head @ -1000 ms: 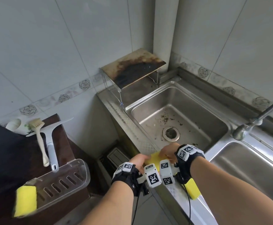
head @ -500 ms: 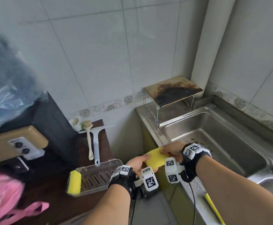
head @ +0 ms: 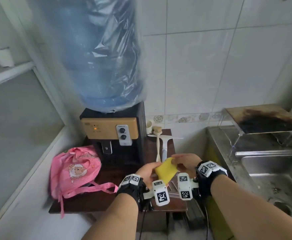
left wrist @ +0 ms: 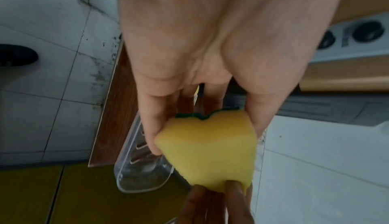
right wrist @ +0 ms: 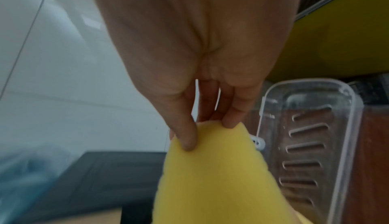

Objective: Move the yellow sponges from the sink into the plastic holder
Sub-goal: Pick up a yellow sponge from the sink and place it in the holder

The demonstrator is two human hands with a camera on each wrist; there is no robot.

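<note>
A yellow sponge (head: 166,170) with a green scouring layer (left wrist: 202,115) is held in the air between both hands. My left hand (head: 152,170) grips its near end, thumb on one side and fingers on the other. My right hand (head: 176,161) pinches the far corner with thumb and fingertips (right wrist: 189,137). The clear slotted plastic holder (left wrist: 143,174) lies on the brown wooden table just below the sponge; it also shows beside the right hand (right wrist: 311,144). In the head view my hands hide most of the holder. The steel sink (head: 271,170) is off to the right.
A water dispenser (head: 114,132) with a wrapped blue bottle stands at the back of the wooden table (head: 107,201). A pink bag (head: 74,168) lies to the left. A brush (head: 158,142) and a squeegee (head: 165,144) lie behind the hands. A scorched board (head: 263,118) sits by the sink.
Both hands have carried the sponge left from the sink's edge to above the holder on the wooden table. The head view has swung left, away from the sink.
</note>
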